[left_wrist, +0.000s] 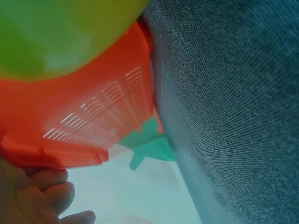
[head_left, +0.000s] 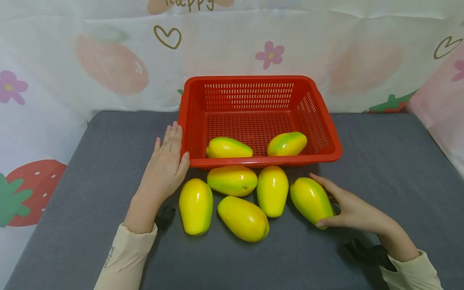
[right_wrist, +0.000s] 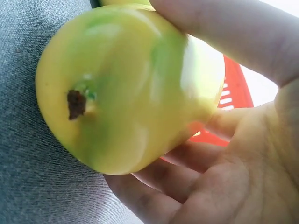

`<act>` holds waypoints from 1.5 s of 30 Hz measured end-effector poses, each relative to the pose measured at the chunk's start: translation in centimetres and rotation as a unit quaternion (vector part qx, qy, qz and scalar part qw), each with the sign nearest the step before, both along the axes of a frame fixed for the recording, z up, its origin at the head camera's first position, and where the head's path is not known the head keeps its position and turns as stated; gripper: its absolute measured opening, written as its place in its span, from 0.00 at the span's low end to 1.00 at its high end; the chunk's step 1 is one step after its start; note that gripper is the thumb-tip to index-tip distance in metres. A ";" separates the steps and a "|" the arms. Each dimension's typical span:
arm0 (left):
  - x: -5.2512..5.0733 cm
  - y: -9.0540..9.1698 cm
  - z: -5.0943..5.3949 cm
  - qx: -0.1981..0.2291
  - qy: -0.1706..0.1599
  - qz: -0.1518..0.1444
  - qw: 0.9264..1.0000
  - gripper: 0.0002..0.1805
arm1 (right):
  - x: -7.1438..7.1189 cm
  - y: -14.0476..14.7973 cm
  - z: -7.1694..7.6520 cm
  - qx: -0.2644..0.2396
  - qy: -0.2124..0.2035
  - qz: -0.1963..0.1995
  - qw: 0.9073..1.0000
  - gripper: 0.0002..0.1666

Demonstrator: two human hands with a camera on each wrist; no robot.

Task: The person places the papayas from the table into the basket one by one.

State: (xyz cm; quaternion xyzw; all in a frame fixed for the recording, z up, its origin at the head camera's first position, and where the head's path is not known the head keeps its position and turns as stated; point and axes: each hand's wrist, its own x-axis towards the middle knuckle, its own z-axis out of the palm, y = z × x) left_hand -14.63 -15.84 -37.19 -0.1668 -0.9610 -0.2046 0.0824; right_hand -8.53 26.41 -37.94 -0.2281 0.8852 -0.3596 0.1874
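In the head view, my left hand (head_left: 164, 161) lies along the left side of a red plastic basket (head_left: 261, 162), its fingers straight against the wall and its thumb at the front left corner. My right hand (head_left: 348, 207) holds a yellow-green mango (head_left: 311, 201) on the cloth, right of the others. In the right wrist view, thumb and fingers curl round this mango (right_wrist: 126, 93), whose brown stem end faces the camera. Two mangoes, one on the left (head_left: 228, 148) and one on the right (head_left: 287, 143), lie inside the basket near its front wall.
Several more mangoes lie before the basket: one (head_left: 232, 181) sideways by its rim, one (head_left: 272, 191) beside it, one (head_left: 243, 218) nearer and one (head_left: 196, 206) by my left wrist. Grey cloth (head_left: 290, 262) covers the surface. A printed curtain (head_left: 224, 44) hangs behind.
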 end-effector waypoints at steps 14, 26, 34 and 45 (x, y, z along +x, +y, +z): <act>0.0 0.0 0.0 -0.001 -0.002 0.003 1.000 0.35 | -0.1 -0.1 0.1 -0.010 0.024 -0.015 1.000 0.61; 0.1 0.0 0.0 -0.006 -0.003 0.006 1.000 0.35 | -0.4 -0.1 0.0 -0.014 0.050 -0.044 0.998 0.55; 0.1 0.0 0.0 -0.003 0.001 0.004 1.000 0.35 | -0.4 0.0 -0.1 -0.006 0.065 -0.052 0.997 0.54; 0.0 0.1 0.0 0.001 0.005 0.003 1.000 0.34 | -0.3 0.1 0.0 -0.015 0.088 -0.051 0.995 0.53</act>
